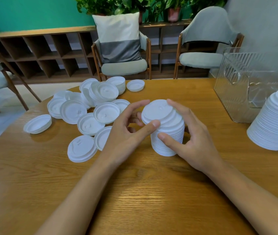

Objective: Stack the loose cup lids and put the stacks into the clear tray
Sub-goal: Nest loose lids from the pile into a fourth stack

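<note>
While both forearms lay stretched over the wooden table (134, 192), the person's left hand (123, 133) and right hand (190, 138) closed on a stack of white cup lids (167, 126) that stood on the tabletop between them. The left thumb pressed on the near rim of the topmost lids and its fingers curled behind the stack. The right thumb bore on the side lower down, and its forefinger arched over the top edge. Both hands therefore gripped the stack from opposite sides rather than lying flat or spread.

The uppermost lids sat skewed toward the left, out of line with the column beneath. That looked like the weak point. If the stack were lifted before those lids were nested squarely, they could slide off. A squeeze applied only near the top might also buckle the column and spill it.

Beyond the left hand, the loose lids (90, 107) lay scattered and overlapping, some rim-up and some dome-up. A careless elbow or a falling stack could scatter them further.

At the right edge stood a second, taller stack (275, 122), just in front of the clear tray (236, 85). How much the tray held could not be told through its ribbed walls.

Farther off were chairs (201, 60), a cushion (119, 36), wooden shelving (38, 50) and potted plants (173, 7).
</note>
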Demonstrator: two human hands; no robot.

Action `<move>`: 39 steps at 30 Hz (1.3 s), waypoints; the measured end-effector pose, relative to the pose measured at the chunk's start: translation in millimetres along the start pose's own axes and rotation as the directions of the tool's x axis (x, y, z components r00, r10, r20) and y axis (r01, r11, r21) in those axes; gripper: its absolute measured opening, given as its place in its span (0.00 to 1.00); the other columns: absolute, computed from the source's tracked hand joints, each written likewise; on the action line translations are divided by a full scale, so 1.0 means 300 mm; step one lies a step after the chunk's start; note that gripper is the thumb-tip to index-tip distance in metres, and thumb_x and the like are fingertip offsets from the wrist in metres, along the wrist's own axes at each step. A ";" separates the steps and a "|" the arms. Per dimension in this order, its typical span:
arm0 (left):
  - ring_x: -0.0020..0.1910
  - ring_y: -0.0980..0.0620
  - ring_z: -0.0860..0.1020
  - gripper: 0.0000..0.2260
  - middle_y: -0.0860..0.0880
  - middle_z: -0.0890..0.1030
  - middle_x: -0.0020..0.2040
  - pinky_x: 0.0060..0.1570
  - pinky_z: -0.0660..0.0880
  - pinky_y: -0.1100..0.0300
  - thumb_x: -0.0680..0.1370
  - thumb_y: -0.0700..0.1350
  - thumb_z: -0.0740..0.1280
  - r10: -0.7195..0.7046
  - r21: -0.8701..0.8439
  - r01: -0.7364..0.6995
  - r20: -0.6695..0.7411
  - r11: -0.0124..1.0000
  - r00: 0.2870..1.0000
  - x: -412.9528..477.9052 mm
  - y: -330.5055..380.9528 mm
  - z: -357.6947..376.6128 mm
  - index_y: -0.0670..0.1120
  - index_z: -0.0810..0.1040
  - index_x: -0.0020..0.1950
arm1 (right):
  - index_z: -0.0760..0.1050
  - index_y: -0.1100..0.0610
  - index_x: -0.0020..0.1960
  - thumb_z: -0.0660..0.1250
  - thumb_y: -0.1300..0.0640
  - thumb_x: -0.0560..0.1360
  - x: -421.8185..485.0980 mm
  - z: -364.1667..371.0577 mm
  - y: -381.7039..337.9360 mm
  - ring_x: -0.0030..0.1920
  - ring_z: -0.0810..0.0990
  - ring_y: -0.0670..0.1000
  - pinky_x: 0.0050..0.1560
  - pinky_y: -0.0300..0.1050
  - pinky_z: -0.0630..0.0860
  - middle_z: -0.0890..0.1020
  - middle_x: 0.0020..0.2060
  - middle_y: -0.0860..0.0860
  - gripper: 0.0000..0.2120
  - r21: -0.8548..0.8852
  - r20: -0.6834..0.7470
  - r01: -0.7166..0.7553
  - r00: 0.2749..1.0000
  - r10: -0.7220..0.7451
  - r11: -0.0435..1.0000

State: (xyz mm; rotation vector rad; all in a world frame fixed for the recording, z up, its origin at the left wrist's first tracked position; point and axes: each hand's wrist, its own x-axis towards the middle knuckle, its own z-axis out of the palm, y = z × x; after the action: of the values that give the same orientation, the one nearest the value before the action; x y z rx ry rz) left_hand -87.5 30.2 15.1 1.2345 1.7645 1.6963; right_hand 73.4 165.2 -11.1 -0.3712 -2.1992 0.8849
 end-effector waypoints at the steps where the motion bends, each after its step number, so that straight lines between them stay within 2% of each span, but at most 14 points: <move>1: 0.56 0.55 0.79 0.24 0.56 0.80 0.56 0.54 0.77 0.59 0.74 0.54 0.78 -0.010 0.026 0.010 -0.002 1.000 1.000 0.002 -0.004 0.000 0.61 0.78 0.70 | 0.64 0.40 0.79 0.74 0.40 0.74 0.000 0.000 0.000 0.69 0.73 0.43 0.65 0.32 0.70 0.74 0.69 0.42 0.36 -0.004 0.000 0.000 1.000 0.000 1.000; 3: 0.63 0.63 0.78 0.26 0.60 0.80 0.63 0.58 0.77 0.63 0.74 0.55 0.76 -0.023 0.024 0.023 0.032 0.999 0.999 0.004 -0.001 -0.004 0.60 0.76 0.72 | 0.65 0.40 0.78 0.73 0.39 0.74 -0.002 0.001 -0.002 0.68 0.73 0.42 0.64 0.31 0.70 0.74 0.68 0.42 0.35 -0.009 0.005 0.001 1.000 -0.001 1.000; 5: 0.71 0.62 0.75 0.27 0.58 0.79 0.70 0.64 0.76 0.62 0.76 0.50 0.74 -0.020 -0.044 0.025 0.117 0.999 0.993 0.007 0.004 -0.013 0.56 0.75 0.75 | 0.65 0.40 0.77 0.72 0.39 0.74 -0.003 0.001 -0.005 0.68 0.73 0.41 0.62 0.29 0.69 0.74 0.68 0.41 0.34 -0.004 0.015 0.008 1.000 -0.008 1.000; 7: 0.74 0.57 0.74 0.28 0.54 0.79 0.72 0.71 0.73 0.55 0.77 0.44 0.72 -0.002 -0.103 0.021 0.182 0.995 0.983 0.007 0.006 -0.027 0.51 0.73 0.77 | 0.64 0.39 0.77 0.72 0.38 0.74 -0.003 0.002 -0.007 0.68 0.73 0.41 0.62 0.29 0.69 0.73 0.69 0.40 0.34 0.001 0.023 0.016 1.000 -0.016 1.000; 9: 0.72 0.54 0.76 0.27 0.53 0.81 0.70 0.71 0.74 0.51 0.77 0.41 0.73 0.009 -0.100 0.007 0.164 0.995 0.986 0.008 0.005 -0.032 0.50 0.74 0.76 | 0.63 0.39 0.77 0.73 0.38 0.74 -0.004 0.003 -0.007 0.68 0.73 0.42 0.63 0.30 0.69 0.73 0.69 0.39 0.35 0.012 0.024 0.014 1.000 -0.014 1.000; 12: 0.66 0.55 0.80 0.28 0.53 0.84 0.64 0.61 0.79 0.58 0.75 0.43 0.79 0.021 -0.056 -0.018 0.067 0.998 0.998 0.003 0.010 -0.016 0.51 0.77 0.73 | 0.60 0.37 0.78 0.77 0.41 0.75 -0.006 0.008 -0.013 0.71 0.73 0.42 0.65 0.31 0.69 0.73 0.71 0.38 0.38 0.035 0.011 -0.005 1.000 0.005 0.999; 15: 0.62 0.52 0.80 0.29 0.52 0.82 0.59 0.54 0.78 0.60 0.71 0.50 0.82 0.074 -0.009 -0.074 -0.021 0.997 0.997 -0.001 0.006 0.013 0.53 0.80 0.71 | 0.59 0.37 0.79 0.77 0.42 0.73 -0.008 0.020 -0.028 0.70 0.72 0.37 0.63 0.27 0.68 0.72 0.70 0.38 0.41 0.051 0.001 -0.013 1.000 0.013 0.999; 19: 0.60 0.52 0.80 0.26 0.55 0.81 0.56 0.56 0.79 0.55 0.68 0.57 0.81 0.128 0.127 -0.116 -0.092 0.985 0.987 -0.007 0.002 0.045 0.57 0.83 0.65 | 0.60 0.41 0.79 0.76 0.42 0.73 -0.011 0.025 -0.035 0.69 0.71 0.34 0.63 0.25 0.66 0.72 0.69 0.39 0.40 0.032 -0.001 0.011 1.000 -0.011 0.999; 22: 0.64 0.56 0.78 0.25 0.58 0.80 0.59 0.57 0.77 0.60 0.68 0.58 0.81 0.136 0.187 -0.114 -0.109 0.976 0.985 -0.012 0.009 0.054 0.57 0.82 0.63 | 0.62 0.42 0.79 0.75 0.41 0.72 -0.009 0.024 -0.035 0.69 0.71 0.35 0.64 0.26 0.66 0.72 0.69 0.37 0.40 0.037 0.000 0.012 1.000 -0.012 0.999; 25: 0.65 0.59 0.79 0.25 0.59 0.82 0.59 0.61 0.77 0.58 0.67 0.56 0.82 0.083 0.121 -0.070 -0.107 0.990 0.991 -0.013 0.012 0.058 0.54 0.80 0.62 | 0.63 0.43 0.79 0.75 0.41 0.72 -0.008 0.025 -0.032 0.70 0.71 0.36 0.65 0.27 0.66 0.73 0.69 0.38 0.39 0.041 0.003 0.016 1.000 -0.016 0.999; 29: 0.63 0.61 0.80 0.26 0.60 0.84 0.58 0.62 0.78 0.58 0.67 0.53 0.85 0.036 0.084 -0.026 -0.121 0.996 0.992 -0.015 0.017 0.065 0.52 0.80 0.61 | 0.64 0.44 0.78 0.75 0.42 0.72 -0.008 0.025 -0.033 0.70 0.72 0.38 0.64 0.28 0.68 0.74 0.69 0.40 0.38 0.040 0.008 0.020 1.000 -0.020 0.999; 34: 0.65 0.61 0.78 0.28 0.59 0.82 0.60 0.63 0.78 0.54 0.68 0.54 0.84 0.020 0.104 -0.009 -0.109 0.994 0.994 -0.022 0.006 0.075 0.54 0.77 0.63 | 0.68 0.45 0.76 0.78 0.44 0.73 -0.010 0.021 -0.024 0.69 0.74 0.41 0.63 0.31 0.71 0.76 0.68 0.41 0.36 0.022 0.022 0.027 0.999 -0.028 0.999; 37: 0.65 0.62 0.77 0.29 0.60 0.81 0.61 0.62 0.77 0.56 0.68 0.55 0.84 0.023 0.106 -0.012 -0.104 0.994 0.994 -0.023 -0.005 0.082 0.54 0.76 0.64 | 0.68 0.45 0.76 0.80 0.49 0.71 -0.017 0.018 -0.021 0.69 0.74 0.41 0.62 0.32 0.73 0.76 0.68 0.39 0.37 0.033 0.040 0.004 0.999 -0.006 0.999; 39: 0.65 0.62 0.78 0.29 0.60 0.81 0.61 0.61 0.77 0.58 0.68 0.58 0.83 0.038 0.110 -0.028 -0.085 0.994 0.996 -0.021 -0.007 0.074 0.55 0.76 0.64 | 0.68 0.43 0.75 0.80 0.47 0.70 -0.017 0.018 -0.023 0.69 0.75 0.42 0.62 0.33 0.73 0.75 0.68 0.38 0.37 0.033 0.047 -0.002 0.999 0.001 0.999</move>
State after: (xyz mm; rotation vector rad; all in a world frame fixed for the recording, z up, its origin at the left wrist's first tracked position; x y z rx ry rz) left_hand -67.4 38.4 7.1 1.2590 1.9211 1.7167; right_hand 73.0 155.2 -11.6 -0.3391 -2.2251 0.9382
